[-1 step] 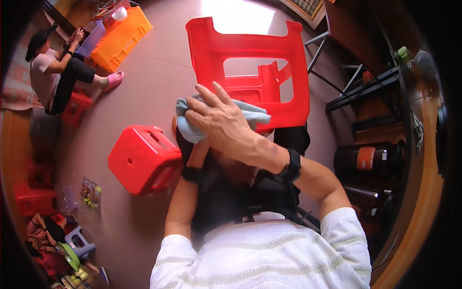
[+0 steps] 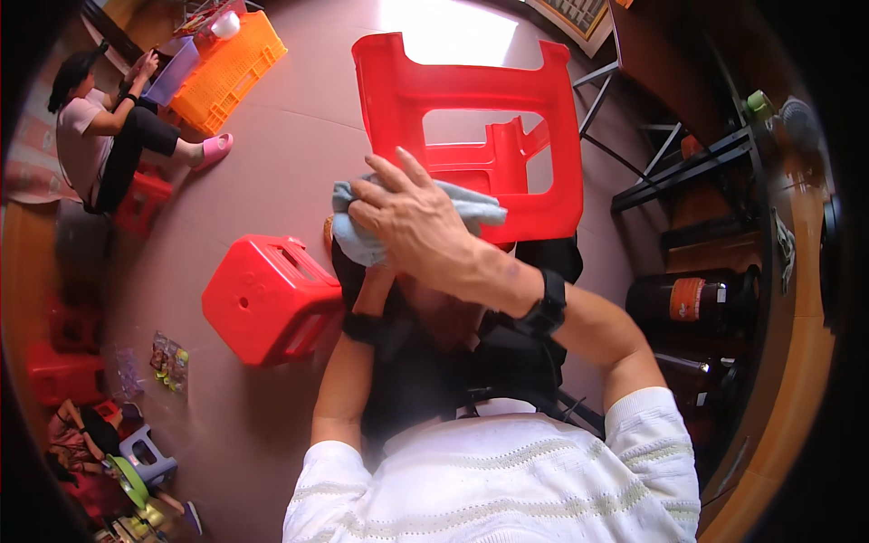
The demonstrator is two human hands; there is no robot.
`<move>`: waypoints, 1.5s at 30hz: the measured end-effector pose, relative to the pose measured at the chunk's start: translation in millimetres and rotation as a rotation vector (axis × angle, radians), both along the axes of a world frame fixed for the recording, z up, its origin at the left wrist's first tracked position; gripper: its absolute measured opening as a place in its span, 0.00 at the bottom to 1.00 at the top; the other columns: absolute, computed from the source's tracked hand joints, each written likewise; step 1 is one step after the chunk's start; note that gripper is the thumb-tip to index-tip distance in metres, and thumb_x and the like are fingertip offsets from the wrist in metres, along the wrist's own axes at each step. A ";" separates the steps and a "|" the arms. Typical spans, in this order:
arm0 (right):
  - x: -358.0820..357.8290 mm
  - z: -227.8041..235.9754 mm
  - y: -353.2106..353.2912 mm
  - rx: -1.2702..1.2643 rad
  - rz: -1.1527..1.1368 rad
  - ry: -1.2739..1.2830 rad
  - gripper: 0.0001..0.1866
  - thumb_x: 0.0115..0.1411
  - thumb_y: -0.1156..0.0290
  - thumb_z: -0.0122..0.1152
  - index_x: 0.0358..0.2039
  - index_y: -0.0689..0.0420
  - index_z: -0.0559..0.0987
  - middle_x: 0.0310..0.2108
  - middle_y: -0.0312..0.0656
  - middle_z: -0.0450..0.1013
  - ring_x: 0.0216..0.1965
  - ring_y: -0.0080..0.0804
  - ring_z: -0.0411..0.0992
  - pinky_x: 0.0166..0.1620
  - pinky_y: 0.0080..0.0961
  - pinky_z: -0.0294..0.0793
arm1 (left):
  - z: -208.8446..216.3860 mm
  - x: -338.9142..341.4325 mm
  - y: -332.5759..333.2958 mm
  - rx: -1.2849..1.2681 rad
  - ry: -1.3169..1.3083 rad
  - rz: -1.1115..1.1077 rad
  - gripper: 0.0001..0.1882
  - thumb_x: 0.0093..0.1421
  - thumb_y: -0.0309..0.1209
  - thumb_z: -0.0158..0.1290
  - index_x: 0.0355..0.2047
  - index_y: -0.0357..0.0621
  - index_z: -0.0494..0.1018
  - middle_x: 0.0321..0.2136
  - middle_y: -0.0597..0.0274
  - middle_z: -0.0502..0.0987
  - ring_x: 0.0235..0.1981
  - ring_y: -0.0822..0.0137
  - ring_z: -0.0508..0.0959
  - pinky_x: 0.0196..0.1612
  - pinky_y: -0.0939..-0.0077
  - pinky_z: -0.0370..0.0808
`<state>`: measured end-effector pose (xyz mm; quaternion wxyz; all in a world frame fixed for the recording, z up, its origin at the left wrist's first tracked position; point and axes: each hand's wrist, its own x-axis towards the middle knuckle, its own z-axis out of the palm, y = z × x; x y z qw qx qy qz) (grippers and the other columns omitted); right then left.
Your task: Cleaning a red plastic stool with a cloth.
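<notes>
A red plastic stool (image 2: 561, 136) is tipped in front of my lap, its open frame and legs showing. A pale blue cloth (image 2: 360, 237) is bunched at its lower left edge. My right hand (image 2: 412, 222) lies across the cloth, two fingers stretched over it and the others bent onto it; the thumb is hidden. My left hand (image 2: 378, 279) comes up beneath the cloth and my right hand, so its fingers do not show. Dark bands circle both wrists.
Another red stool (image 2: 258, 299) stands at my left. A seated person (image 2: 95, 127) is beside an orange crate (image 2: 231, 72) at the far left. Small packets (image 2: 169, 362) lie on the floor. Dark jars (image 2: 692, 297) and a metal-framed table (image 2: 670, 172) line the right side.
My right hand and the cloth under it have shifted very slightly upward. The stool looks nearly the same.
</notes>
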<state>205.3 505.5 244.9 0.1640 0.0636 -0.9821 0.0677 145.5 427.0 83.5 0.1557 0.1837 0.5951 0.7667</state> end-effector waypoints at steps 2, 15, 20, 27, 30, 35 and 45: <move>-19.2 10.6 9.7 0.012 0.051 -0.025 0.17 0.43 0.72 0.60 0.38 0.53 0.75 0.48 0.38 0.70 0.60 0.43 0.58 0.65 0.47 0.47 | -0.7 0.5 4.9 -0.052 0.020 0.026 0.24 0.68 0.42 0.37 0.59 0.42 0.54 0.57 0.59 0.59 0.57 0.68 0.61 0.61 0.72 0.58; -144.7 47.4 91.9 0.413 -0.028 -0.072 0.18 0.46 0.59 0.65 0.39 0.48 0.78 0.43 0.33 0.73 0.56 0.39 0.62 0.64 0.49 0.47 | 48.9 2.9 16.7 0.096 -0.065 0.071 0.25 0.69 0.42 0.37 0.18 0.41 0.56 0.16 0.75 0.53 0.21 0.81 0.52 0.21 0.75 0.49; -148.3 33.2 125.5 0.259 0.128 0.194 0.21 0.48 0.55 0.59 0.42 0.48 0.77 0.55 0.45 0.66 0.62 0.49 0.53 0.63 0.52 0.46 | 53.7 -0.8 20.7 0.100 -0.032 0.080 0.24 0.70 0.41 0.36 0.19 0.40 0.59 0.16 0.74 0.55 0.21 0.81 0.54 0.22 0.77 0.53; -145.9 31.5 100.3 0.370 -0.057 0.013 0.22 0.48 0.60 0.65 0.44 0.52 0.76 0.55 0.39 0.67 0.63 0.44 0.55 0.63 0.47 0.53 | 52.7 0.2 17.5 0.127 -0.136 0.075 0.25 0.70 0.41 0.34 0.23 0.35 0.68 0.18 0.72 0.63 0.24 0.80 0.60 0.26 0.80 0.61; -126.6 27.4 92.1 0.273 -0.044 0.125 0.24 0.50 0.58 0.65 0.47 0.52 0.75 0.55 0.40 0.66 0.63 0.45 0.55 0.63 0.46 0.54 | 47.2 -5.5 13.3 0.108 -0.119 0.057 0.25 0.70 0.42 0.34 0.23 0.34 0.68 0.18 0.72 0.64 0.24 0.80 0.61 0.28 0.80 0.61; -86.3 32.7 99.4 0.037 -0.160 0.191 0.27 0.53 0.55 0.62 0.50 0.51 0.70 0.56 0.42 0.64 0.63 0.48 0.54 0.63 0.46 0.55 | 47.7 -6.0 16.0 0.124 -0.127 0.055 0.25 0.69 0.42 0.34 0.23 0.35 0.68 0.18 0.71 0.65 0.24 0.79 0.61 0.28 0.80 0.62; 6.8 24.5 186.4 0.236 -0.380 0.279 0.22 0.60 0.55 0.55 0.52 0.52 0.67 0.48 0.47 0.68 0.53 0.47 0.64 0.55 0.44 0.64 | 62.8 -0.6 15.3 0.137 -0.126 0.138 0.26 0.68 0.43 0.35 0.27 0.33 0.73 0.21 0.67 0.72 0.25 0.76 0.69 0.32 0.78 0.68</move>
